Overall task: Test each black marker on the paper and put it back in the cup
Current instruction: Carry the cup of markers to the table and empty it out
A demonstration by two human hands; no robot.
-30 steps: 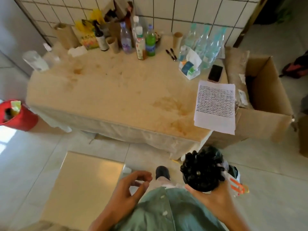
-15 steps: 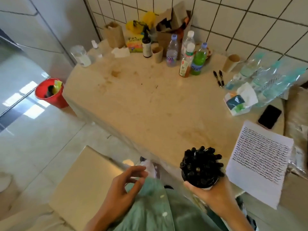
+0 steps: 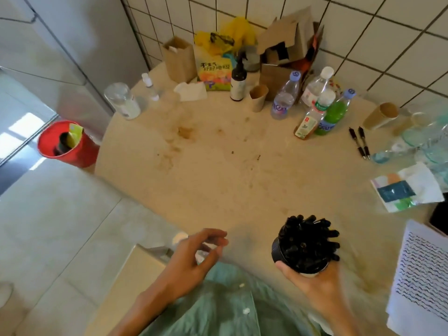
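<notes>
Head view. The right hand (image 3: pixel 312 284) grips a cup (image 3: pixel 278 249) from below and behind, fingers curled round its base, holding it above the near edge of the table (image 3: pixel 218 170). The cup is packed full with black markers (image 3: pixel 306 243), caps up and splayed outward; none has been taken out. The left hand (image 3: pixel 191 255) holds nothing: its fingers are loosely curled, thumb and forefinger apart, hovering over the near table edge, well to the left of the cup.

The paper (image 3: pixel 421 270), already covered with rows of wavy black lines, lies at the right edge of the table, near the cup but not touching it; its right part is cut off by the frame. Two black pens (image 3: pixel 360 143) lie side by side further back on the right, apart from the cup.

At the back of the table, against the tiled wall, stand several plastic bottles (image 3: pixel 286 95), a dark pump bottle (image 3: pixel 238 80), paper cups (image 3: pixel 258 97), a brown paper bag (image 3: pixel 179 59), a yellow printed bag (image 3: pixel 214 71) and an opened cardboard box (image 3: pixel 288 42). A clear jar (image 3: pixel 122 100) stands at the left rear corner. A packet (image 3: pixel 407 187) lies on the right, behind the paper. The tabletop carries brown stains. A red bucket (image 3: pixel 66 144) stands on the floor left of the table. A green shirt (image 3: pixel 225 304) fills the bottom centre.
</notes>
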